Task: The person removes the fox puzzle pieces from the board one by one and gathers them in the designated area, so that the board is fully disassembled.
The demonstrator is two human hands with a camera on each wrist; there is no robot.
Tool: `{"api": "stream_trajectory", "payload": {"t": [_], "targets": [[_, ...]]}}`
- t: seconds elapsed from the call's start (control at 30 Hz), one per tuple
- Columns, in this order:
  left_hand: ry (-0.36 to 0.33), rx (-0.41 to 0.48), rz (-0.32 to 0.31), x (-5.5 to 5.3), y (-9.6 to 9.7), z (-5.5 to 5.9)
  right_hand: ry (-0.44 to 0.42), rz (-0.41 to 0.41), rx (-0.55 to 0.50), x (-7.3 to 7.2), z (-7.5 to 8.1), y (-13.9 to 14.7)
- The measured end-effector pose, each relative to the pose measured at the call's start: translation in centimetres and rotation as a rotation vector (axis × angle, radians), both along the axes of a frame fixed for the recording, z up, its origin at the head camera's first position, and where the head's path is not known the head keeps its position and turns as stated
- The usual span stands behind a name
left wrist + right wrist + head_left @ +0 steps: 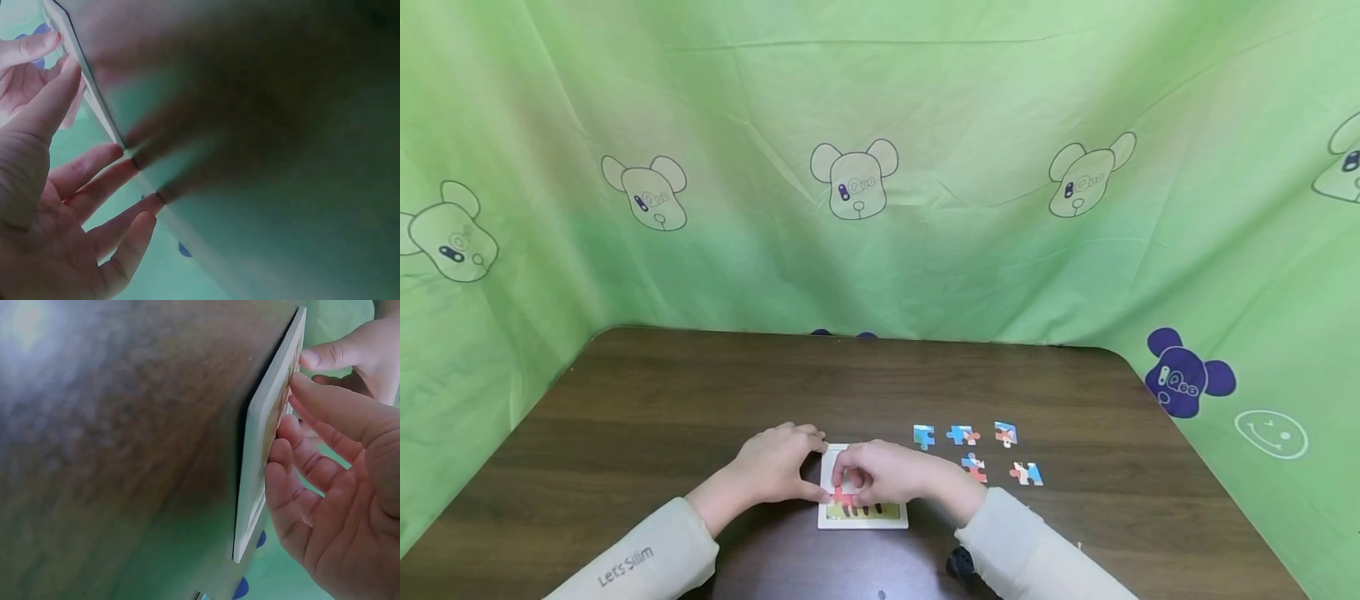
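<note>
A white-rimmed puzzle tray (862,525) lies on the table in front of me, its lower part filled with a yellow-green and red picture. My left hand (778,462) rests along the tray's left side, fingers extended near the upper corner and thumb at the lower left rim. Over the tray, my right hand (887,471) pinches a red puzzle piece (842,497) low on the left, beside the left thumb. In the right wrist view, thumb and bent fingers meet the tray (253,462) surface; the piece is hidden there behind them.
To the right of the tray several loose puzzle pieces lie apart, among them a blue-green piece (923,435) and a red, white and blue piece (1026,473). A small black object (960,563) sits by the right sleeve. Green printed cloth (880,267) hangs behind the brown table (700,375).
</note>
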State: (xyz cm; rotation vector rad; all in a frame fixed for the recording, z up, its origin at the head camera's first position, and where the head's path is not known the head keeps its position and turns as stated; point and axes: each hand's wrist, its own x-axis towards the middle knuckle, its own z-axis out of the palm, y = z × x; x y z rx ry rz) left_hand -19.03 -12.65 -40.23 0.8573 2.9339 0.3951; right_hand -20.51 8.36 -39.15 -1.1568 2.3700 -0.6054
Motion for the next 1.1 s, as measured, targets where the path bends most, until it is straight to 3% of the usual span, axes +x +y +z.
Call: {"api": "stream_trajectory", "payload": {"t": [0.33, 0.83, 1.1], "targets": [[-0.037, -0.013, -0.02, -0.03, -0.25, 0.4, -0.013, -0.021, 0.001, 0.24, 0.12, -0.06], [-0.032, -0.031, -0.03, -0.39, -0.19, 0.56, -0.195, -0.032, -0.179, -0.09, 0.46, 0.35], [-0.041, -0.017, -0.029, 0.0, -0.3, 0.38, -0.21, -0.026, -0.203, 0.37, 0.04, 0.3]]}}
